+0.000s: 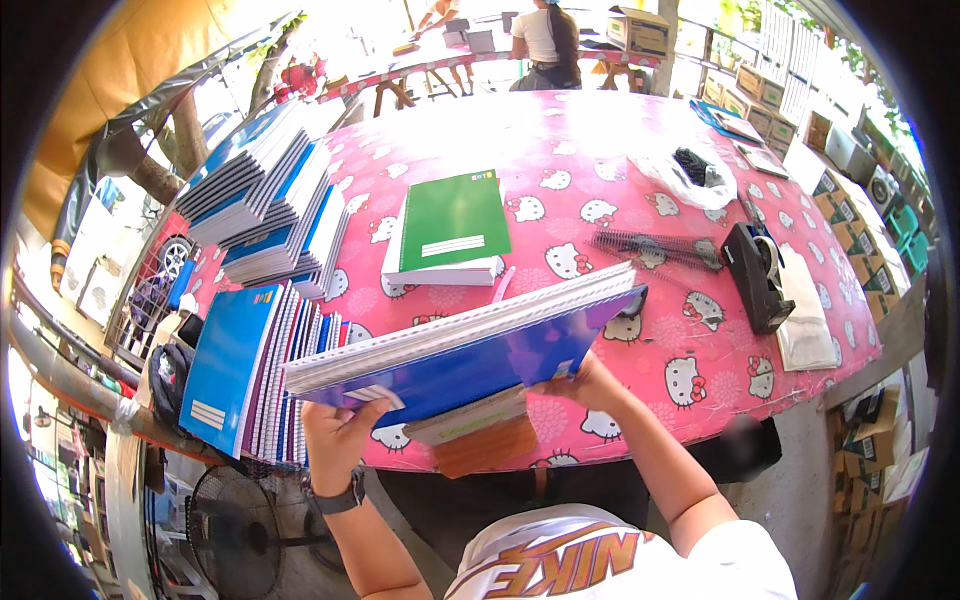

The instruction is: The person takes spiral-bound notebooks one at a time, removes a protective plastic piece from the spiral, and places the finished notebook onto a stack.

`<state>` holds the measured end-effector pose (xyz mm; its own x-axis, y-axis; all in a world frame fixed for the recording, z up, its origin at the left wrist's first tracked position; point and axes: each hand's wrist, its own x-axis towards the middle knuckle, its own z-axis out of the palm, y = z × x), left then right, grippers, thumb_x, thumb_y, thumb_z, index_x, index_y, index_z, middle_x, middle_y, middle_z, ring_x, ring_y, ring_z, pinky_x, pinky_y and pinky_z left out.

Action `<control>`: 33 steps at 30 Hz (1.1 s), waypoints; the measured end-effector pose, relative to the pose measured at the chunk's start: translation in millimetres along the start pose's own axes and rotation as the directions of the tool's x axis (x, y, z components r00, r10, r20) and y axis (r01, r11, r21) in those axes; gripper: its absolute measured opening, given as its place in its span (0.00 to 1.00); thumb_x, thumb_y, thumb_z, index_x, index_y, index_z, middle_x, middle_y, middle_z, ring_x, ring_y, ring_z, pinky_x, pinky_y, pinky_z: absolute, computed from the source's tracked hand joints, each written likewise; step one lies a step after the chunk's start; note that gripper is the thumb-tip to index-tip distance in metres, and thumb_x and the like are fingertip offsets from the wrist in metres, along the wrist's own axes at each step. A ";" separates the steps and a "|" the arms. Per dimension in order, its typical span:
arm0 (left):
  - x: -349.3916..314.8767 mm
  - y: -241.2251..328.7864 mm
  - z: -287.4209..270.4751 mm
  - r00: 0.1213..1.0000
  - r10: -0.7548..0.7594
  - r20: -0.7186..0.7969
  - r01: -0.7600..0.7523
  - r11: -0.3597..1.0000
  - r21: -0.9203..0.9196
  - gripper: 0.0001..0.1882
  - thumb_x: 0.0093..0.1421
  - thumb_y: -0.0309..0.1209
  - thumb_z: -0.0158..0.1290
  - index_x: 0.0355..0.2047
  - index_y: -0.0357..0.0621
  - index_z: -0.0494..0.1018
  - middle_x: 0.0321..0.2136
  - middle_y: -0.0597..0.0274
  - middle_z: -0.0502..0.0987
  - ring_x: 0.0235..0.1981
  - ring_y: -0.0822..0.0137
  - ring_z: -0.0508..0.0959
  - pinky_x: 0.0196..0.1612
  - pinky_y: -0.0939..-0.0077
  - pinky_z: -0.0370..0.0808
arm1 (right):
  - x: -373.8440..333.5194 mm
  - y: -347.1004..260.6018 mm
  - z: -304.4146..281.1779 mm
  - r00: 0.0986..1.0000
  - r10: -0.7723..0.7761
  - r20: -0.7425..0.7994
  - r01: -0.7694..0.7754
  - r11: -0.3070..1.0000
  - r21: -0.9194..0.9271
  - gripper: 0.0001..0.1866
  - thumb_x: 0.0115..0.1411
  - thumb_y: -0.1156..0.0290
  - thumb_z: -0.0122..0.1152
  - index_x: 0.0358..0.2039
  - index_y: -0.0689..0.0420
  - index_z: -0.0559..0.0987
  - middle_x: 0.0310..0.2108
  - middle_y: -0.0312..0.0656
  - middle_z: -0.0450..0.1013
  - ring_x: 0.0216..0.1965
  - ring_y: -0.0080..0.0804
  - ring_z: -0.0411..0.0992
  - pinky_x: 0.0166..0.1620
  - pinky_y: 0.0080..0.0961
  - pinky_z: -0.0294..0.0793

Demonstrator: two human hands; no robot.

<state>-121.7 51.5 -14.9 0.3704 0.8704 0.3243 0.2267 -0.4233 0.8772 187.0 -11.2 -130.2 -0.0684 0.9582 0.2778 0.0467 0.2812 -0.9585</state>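
Observation:
Tilted above the table's near side is a thick stack of notebook sheets with a blue cover (470,360), a row of punched holes along its upper edge. My left hand (340,435), with a dark watch on the wrist, grips its left end, thumb on the cover. At the lower right edge, my right hand (580,385) holds it with the fingers partly hidden. Beneath it, at the table's near edge, lie a greyish block (470,415) and a brown wooden piece (490,450). Just beyond the held stack, a green-covered notebook (455,222) rests on white sheets.
Stacks of blue notebooks (250,180) and a row of upright notebooks (232,370) line the left side. Black spiral coils (650,248), a black tape dispenser (757,285) and a plastic bag (690,185) lie at right. A person (547,45) sits at a far table.

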 end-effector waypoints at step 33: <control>8.6 59.9 137.7 0.948 0.311 0.067 -0.264 0.650 0.712 0.32 0.47 0.54 0.58 0.45 0.45 0.68 0.37 0.61 0.70 0.49 0.61 0.67 0.60 0.43 0.26 | -15.4 -144.8 -40.3 0.995 -0.102 -0.004 0.089 0.890 -0.447 0.19 0.59 0.76 0.51 0.52 0.54 0.68 0.32 0.45 0.69 0.30 0.34 0.69 0.33 0.30 0.69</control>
<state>19.1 -1.0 -8.3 0.4820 0.6767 0.5565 0.6915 -0.6839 0.2326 221.5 -64.5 6.9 -0.0689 0.9248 0.3740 0.4809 0.3593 -0.7998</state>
